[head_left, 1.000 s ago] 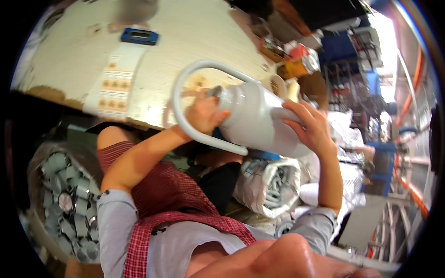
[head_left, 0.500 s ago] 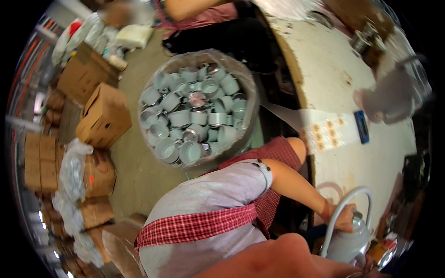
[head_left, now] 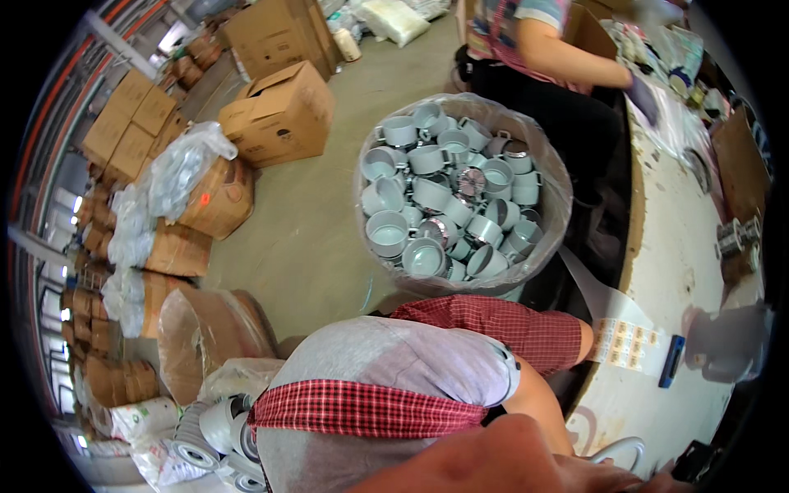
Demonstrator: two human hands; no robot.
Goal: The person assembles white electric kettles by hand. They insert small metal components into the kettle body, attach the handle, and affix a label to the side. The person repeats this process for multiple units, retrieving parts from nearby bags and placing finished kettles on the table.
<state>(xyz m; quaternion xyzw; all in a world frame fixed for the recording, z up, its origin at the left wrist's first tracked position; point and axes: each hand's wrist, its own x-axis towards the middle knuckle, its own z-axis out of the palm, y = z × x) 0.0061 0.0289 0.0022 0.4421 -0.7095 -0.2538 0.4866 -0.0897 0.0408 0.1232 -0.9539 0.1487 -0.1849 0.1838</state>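
My left arm (head_left: 542, 404) reaches down over the near edge of the table, and its hand is hidden at the bottom of the view. Beside it the pale arched handle (head_left: 631, 444) of a grey kettle shows; the kettle's body is out of sight. My right hand does not show. A sheet of small orange-brown stickers (head_left: 626, 345) lies on the table, with a blue box cutter (head_left: 672, 361) next to it. Further right stands a blurred grey vessel (head_left: 725, 345).
Left of the table stands a round bin (head_left: 560, 222), lined with plastic, full of grey cups (head_left: 431, 193). A co-worker's gloved hand (head_left: 643, 100) rests at the far table end. Cardboard boxes (head_left: 279, 123) stand at left; grey round parts (head_left: 218, 431) sit lower left.
The view has swung left and the scene has shifted right and down. My left hand, earlier seen on the kettle's lid, and most of the kettle have dropped out of sight.
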